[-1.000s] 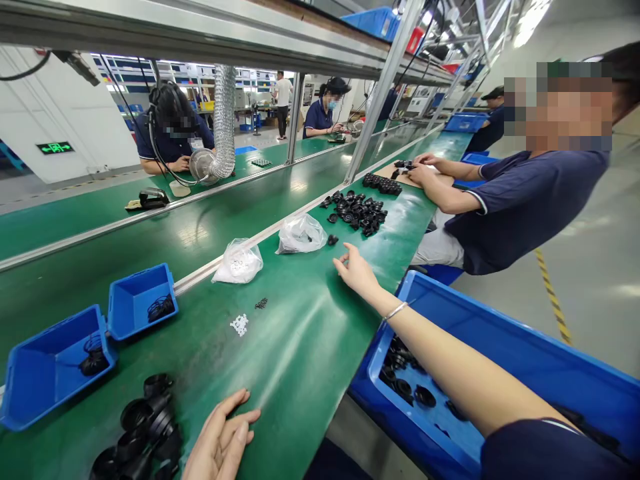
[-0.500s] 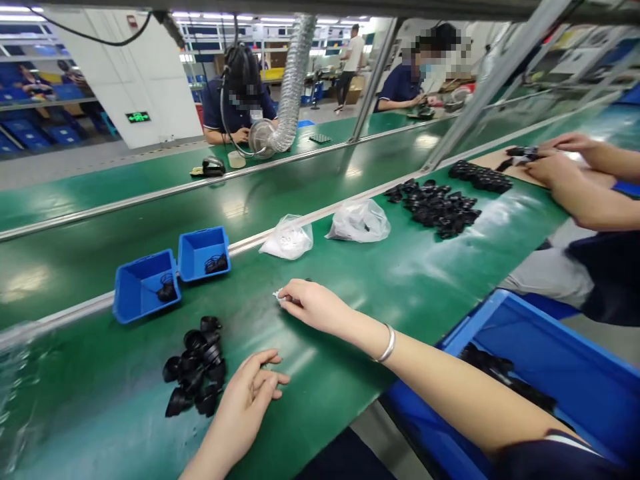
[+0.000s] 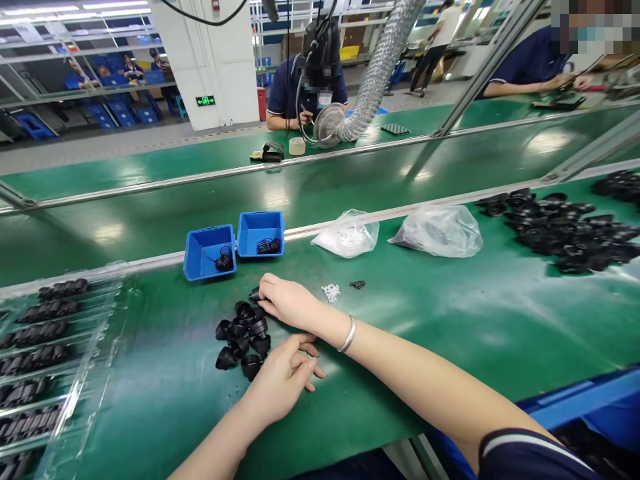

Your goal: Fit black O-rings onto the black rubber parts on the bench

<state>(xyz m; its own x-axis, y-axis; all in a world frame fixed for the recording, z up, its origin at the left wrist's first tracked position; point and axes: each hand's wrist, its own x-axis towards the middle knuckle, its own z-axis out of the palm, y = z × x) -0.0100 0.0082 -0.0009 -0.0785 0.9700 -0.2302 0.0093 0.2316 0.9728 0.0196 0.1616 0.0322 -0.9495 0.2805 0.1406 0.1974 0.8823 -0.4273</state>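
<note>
My right hand (image 3: 290,301), with a silver bangle on its wrist, is closed at the far edge of a pile of black cup-shaped parts (image 3: 240,328). Its fingertips pinch one black cup-shaped part (image 3: 255,294), mostly hidden by the fingers. On the near side of the pile, my left hand (image 3: 283,373) is open, fingers apart and slightly curled, with nothing visible in them. To the right of my right hand lie a small heap of white pieces (image 3: 331,292) and one of tiny black pieces (image 3: 357,285).
Blue bins (image 3: 210,253) with black coils stand behind the pile, beside clear bags (image 3: 347,233). At left are clear trays (image 3: 55,347) of black parts; at right, a larger black heap (image 3: 570,227). A metal rail (image 3: 310,229) borders the green table. Co-workers sit opposite.
My right hand has moved left from the small white pieces to the pile and gripped a black part. My left hand keeps its open pose. The view has turned left, bringing the trays in.
</note>
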